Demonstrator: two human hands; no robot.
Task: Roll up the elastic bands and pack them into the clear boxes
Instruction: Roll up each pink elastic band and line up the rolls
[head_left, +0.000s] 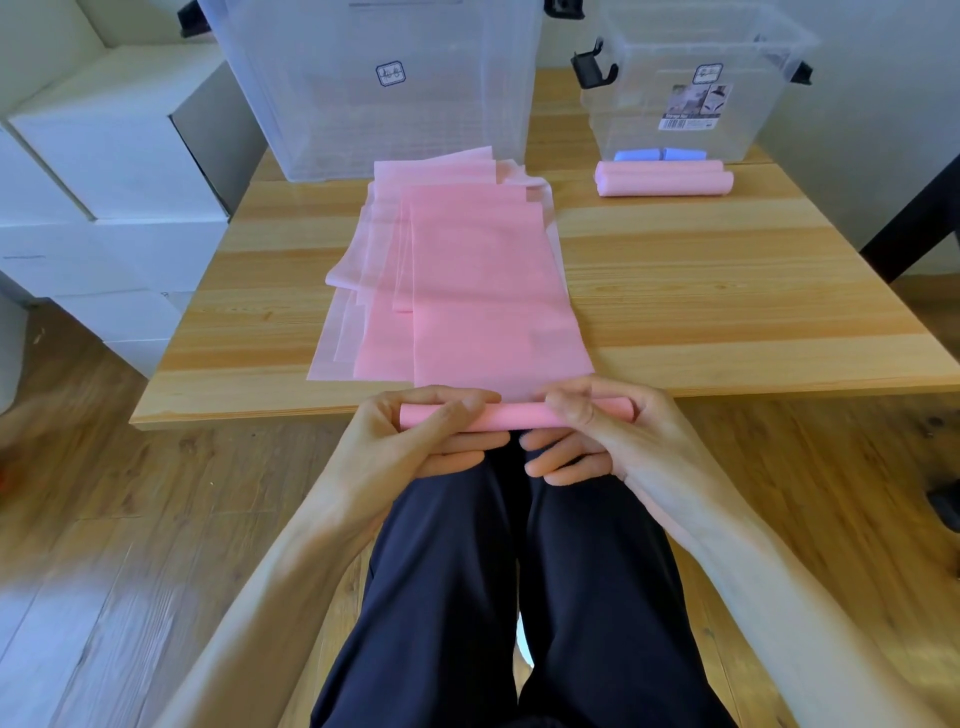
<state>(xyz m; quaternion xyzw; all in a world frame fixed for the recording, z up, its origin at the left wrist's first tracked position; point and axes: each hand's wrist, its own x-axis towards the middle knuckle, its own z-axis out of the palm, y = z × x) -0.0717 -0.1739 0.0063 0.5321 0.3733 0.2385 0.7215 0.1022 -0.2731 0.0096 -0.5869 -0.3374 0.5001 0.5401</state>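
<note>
1. Rolling the top pink elastic band (493, 291) off the stack, both hands keep its rolled end (514, 415) just past the tabletop (727, 312) edge, probably for finger room
2. Left hand (415, 441) and right hand (597, 436) fingers curl around the roll, thumbs on top

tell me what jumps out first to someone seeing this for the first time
First, the pink roll at the table's near edge, pinched by the left hand and the right hand. Behind it the stack of flat pink bands runs up the middle of the wooden table. At the far right, two finished pink rolls lie before the small clear box.
</note>
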